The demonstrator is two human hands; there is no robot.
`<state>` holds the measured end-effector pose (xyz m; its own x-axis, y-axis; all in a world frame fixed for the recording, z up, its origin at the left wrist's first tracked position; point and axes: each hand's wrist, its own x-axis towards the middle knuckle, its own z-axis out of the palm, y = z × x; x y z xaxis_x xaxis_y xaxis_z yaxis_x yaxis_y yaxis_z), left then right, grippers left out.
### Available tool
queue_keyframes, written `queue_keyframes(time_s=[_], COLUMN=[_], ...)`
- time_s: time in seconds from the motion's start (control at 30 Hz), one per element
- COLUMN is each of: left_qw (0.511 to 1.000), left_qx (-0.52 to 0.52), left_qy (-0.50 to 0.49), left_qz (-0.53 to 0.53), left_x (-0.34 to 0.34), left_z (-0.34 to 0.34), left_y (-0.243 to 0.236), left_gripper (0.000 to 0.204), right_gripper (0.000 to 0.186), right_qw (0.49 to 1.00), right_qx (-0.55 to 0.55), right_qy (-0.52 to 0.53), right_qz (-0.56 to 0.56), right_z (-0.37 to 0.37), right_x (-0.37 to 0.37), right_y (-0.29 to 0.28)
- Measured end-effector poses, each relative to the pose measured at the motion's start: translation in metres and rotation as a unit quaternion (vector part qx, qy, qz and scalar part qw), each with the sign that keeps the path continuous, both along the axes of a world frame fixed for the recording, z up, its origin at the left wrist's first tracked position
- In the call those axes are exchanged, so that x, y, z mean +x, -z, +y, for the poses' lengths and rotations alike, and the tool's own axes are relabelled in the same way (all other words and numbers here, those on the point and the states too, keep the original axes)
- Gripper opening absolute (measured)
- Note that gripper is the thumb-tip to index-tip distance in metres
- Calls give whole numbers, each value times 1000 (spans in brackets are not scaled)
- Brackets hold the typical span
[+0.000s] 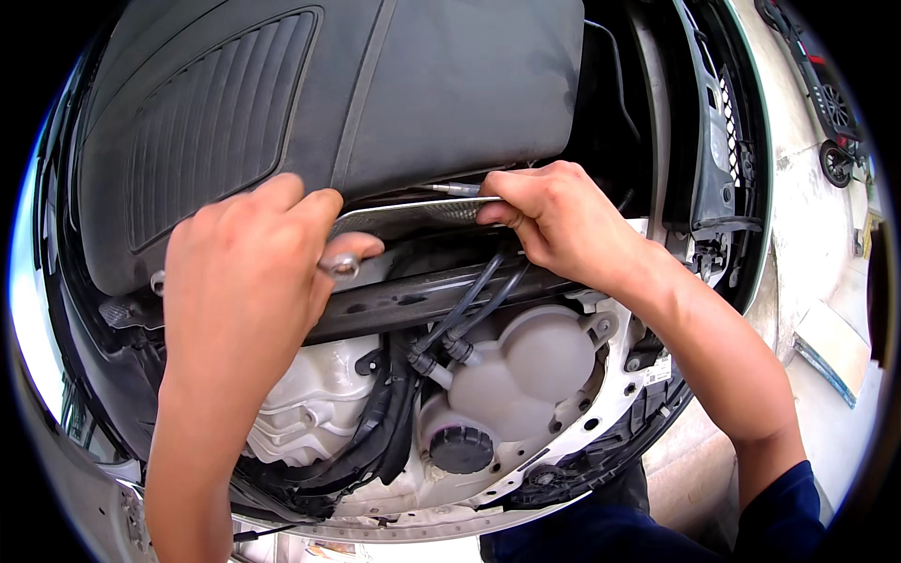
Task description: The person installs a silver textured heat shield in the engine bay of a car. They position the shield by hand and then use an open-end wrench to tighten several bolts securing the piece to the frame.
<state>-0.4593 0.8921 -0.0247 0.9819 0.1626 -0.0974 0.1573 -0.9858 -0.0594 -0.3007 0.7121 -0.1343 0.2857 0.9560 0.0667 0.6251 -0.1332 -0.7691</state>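
Car engine bay (615,361), left hand (249,267) with fingers curled around wrench (345,266), right hand (563,214) pinching metal sheet (413,220), pale tank (544,361) near.

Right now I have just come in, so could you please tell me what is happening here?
Two bare hands are at work along the near edge of a large black engine cover. The left hand holds a metal wrench. The right hand pinches the edge of a thin metal sheet. Nearer the person sits a pale plastic tank with its black cap on.
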Motion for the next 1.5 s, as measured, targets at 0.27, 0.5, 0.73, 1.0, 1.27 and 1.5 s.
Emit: queue_keyframes(time_s=[0.27,0.5,0.73,1.0,1.27,1.5], left_qw=[988,989,990,992,992,977], left_qx=[-88,-77,-102,-71,-51,-31], left_qy=[127,122,87,95,100,208], left_qz=[-12,-33,-34,-50,-51,-32], left_x=[2,-9,-2,-15,-13,20], left_z=[30,30,17,23,22,16], left_y=[29,34,39,42,42,37], left_gripper=[33,36,35,35,28,22], right_gripper=[11,9,10,15,30,16], right_qw=[1000,1000,1000,999,996,990], right_qx=[12,-5,-6,-27,-59,-132], right_qy=[-13,-19,-15,2,5,41], right_qz=[11,11,8,-18,-73,-37], right_z=[1,5,-1,3,-18,-37], right_x=[-4,-9,2,-11,8,18], right_y=[0,0,6,6,0,2])
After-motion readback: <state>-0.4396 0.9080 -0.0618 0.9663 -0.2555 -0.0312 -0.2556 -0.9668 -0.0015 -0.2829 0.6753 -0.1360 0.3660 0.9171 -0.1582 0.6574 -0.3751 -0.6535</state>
